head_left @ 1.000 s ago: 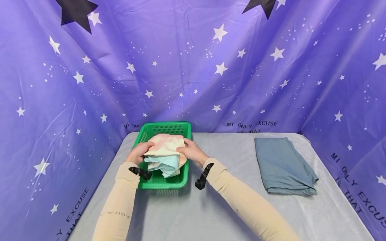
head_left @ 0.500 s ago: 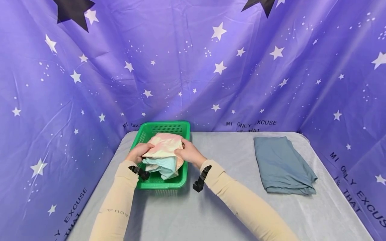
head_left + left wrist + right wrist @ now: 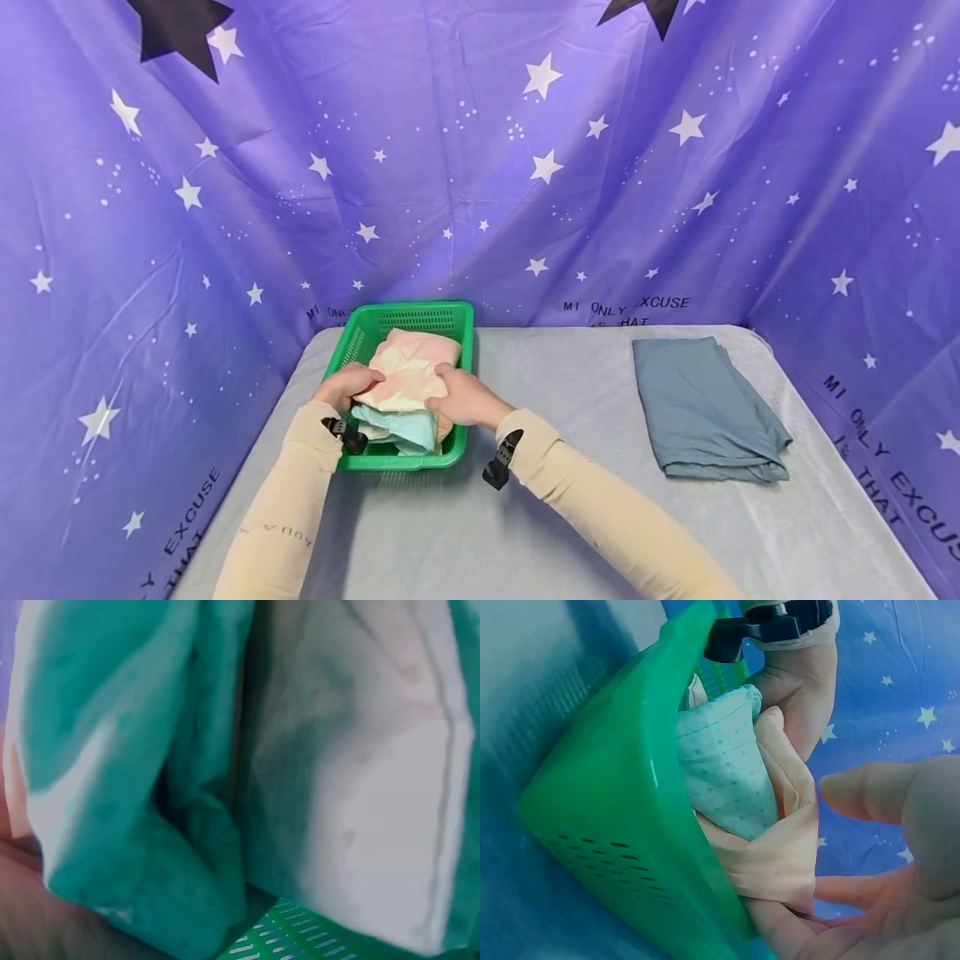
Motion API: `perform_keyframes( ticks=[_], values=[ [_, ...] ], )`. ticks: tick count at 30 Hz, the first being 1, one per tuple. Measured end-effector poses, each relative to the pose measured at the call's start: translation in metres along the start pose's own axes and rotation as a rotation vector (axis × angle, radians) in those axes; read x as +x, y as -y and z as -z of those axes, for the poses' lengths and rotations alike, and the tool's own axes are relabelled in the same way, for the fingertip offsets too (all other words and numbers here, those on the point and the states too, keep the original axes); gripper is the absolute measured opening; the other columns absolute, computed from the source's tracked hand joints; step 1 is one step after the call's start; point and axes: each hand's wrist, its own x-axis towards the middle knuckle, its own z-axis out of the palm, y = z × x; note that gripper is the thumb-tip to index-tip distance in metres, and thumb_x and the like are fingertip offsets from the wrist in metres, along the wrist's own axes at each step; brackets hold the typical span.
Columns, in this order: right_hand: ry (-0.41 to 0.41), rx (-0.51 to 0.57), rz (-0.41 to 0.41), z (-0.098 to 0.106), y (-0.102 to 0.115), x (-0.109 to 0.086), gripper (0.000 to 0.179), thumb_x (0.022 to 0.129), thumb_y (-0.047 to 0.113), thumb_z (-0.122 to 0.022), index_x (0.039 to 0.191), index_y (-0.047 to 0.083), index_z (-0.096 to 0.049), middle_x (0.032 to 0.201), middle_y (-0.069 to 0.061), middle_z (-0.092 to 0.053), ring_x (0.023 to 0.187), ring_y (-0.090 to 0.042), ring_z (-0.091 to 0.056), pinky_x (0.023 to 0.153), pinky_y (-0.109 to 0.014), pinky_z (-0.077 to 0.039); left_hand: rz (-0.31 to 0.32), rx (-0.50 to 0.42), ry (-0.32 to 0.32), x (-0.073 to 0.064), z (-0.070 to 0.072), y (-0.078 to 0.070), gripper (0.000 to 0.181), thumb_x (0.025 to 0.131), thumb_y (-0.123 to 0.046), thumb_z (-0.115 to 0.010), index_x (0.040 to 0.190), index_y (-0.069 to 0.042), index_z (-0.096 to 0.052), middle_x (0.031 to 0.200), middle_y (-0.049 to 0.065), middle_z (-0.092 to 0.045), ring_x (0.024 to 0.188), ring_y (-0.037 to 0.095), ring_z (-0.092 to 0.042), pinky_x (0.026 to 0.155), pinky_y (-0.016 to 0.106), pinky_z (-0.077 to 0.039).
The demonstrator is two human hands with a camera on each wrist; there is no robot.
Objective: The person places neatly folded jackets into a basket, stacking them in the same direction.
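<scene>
Left of centre and low in the frame, both hands are at work over a green basket (image 3: 408, 463), and the pink cloth (image 3: 408, 367) lies inside its rim, uppermost on a small pile. The left hand (image 3: 347, 386) holds that pile by its left side, its thumb laid over the pink cloth and its other fingers out of sight; how tightly they press, I cannot tell. The right hand (image 3: 468, 398) is at the pile's right side; in the right wrist view, thumb and fingers stand wide apart, with the fingers touching the peach cloth (image 3: 780, 851) and the thumb clear of it. The teal cloth (image 3: 405, 427), printed with tiny marks, shows rumpled under the pink one, near the basket's lower edge. In the left wrist view, teal and whitish folds fill most of the frame, blurred, with a strip of the slotted basket at bottom centre. Both arms come up from the bottom edge in cream sleeves (image 3: 273, 508), each with a black strap (image 3: 501, 460) at the wrist. At right, well apart from the basket, a folded blue cloth (image 3: 708, 408) lies flat on the grey table (image 3: 555, 417). Behind, a purple curtain (image 3: 457, 167) with white stars and black lettering fills the upper frame.
</scene>
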Motion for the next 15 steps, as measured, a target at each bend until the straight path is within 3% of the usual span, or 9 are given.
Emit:
perform_keyframes(
  ticks=[6, 11, 15],
  values=[
    [-0.018, -0.086, 0.013, 0.0025, 0.0075, -0.0054, 0.051, 0.097, 0.022, -0.068, 0.14, 0.0, -0.054, 0.139, -0.017, -0.062, 0.133, -0.033, -0.057, 0.11, -0.046, -0.047, -0.012, 0.065, 0.059, -0.0005, 0.0009, -0.0004, 0.045, 0.102, -0.013, -0.053, 0.058, -0.018, -0.047, 0.051, -0.008, -0.037, 0.047, 0.008, -0.038, 0.056, 0.025, -0.039],
    [-0.016, -0.172, 0.021, 0.0045, 0.0096, -0.0043, 0.037, 0.097, 0.02, -0.066, 0.13, 0.003, -0.061, 0.109, -0.008, -0.07, 0.106, -0.023, -0.066, 0.094, -0.04, -0.053, -0.028, 0.117, 0.163, -0.0001, 0.0019, -0.0005, 0.048, 0.104, -0.01, -0.05, 0.057, -0.014, -0.041, 0.054, -0.002, -0.033, 0.051, 0.014, -0.03, 0.053, 0.028, -0.028],
    [0.002, -0.255, 0.039, 0.0016, 0.0087, -0.0013, 0.032, 0.098, 0.017, -0.064, 0.127, 0.005, -0.065, 0.095, -0.003, -0.072, 0.098, -0.021, -0.068, 0.091, -0.039, -0.054, 0.0, 0.165, 0.191, 0.0003, 0.0003, 0.0, 0.045, 0.105, -0.012, -0.049, 0.06, -0.012, -0.044, 0.057, 0.0, -0.038, 0.055, 0.016, -0.037, 0.054, 0.03, -0.034]
  ],
)
